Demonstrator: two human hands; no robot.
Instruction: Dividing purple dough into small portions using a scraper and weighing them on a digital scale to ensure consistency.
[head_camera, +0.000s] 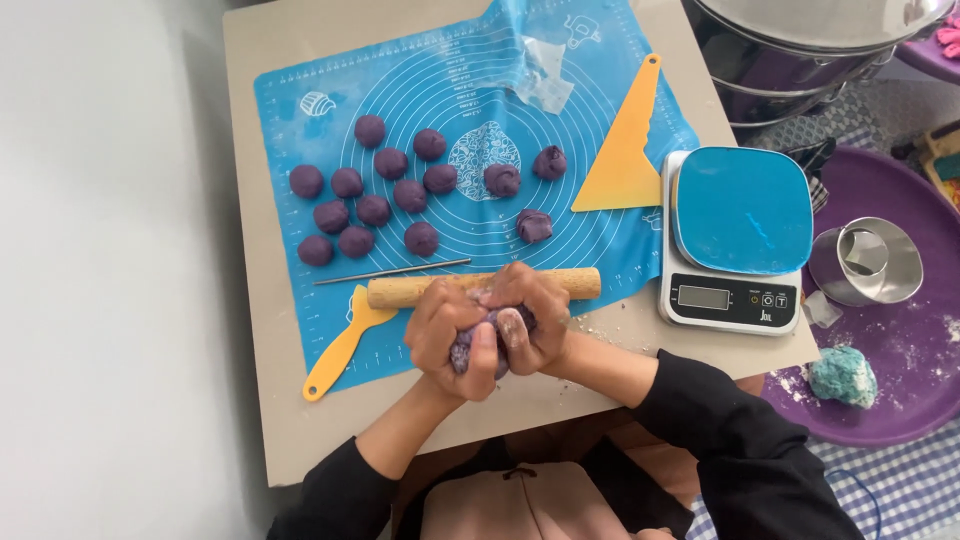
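Purple tray (925, 400) holds teal dough (842, 375) and a metal cup (866, 262); left hand (450, 335) and right hand (535, 315) close around purple dough (497, 325), mostly hidden, at the table's (250, 300) near edge.

A lump of purple dough (487, 340), dusted pale with flour in patches, sits squeezed between both hands, mostly hidden under the fingers (455, 312). Only its lower part shows, bulging out below the curled fingertips and between the two thumbs. It is soft, uneven and creased rather than rounded smooth.
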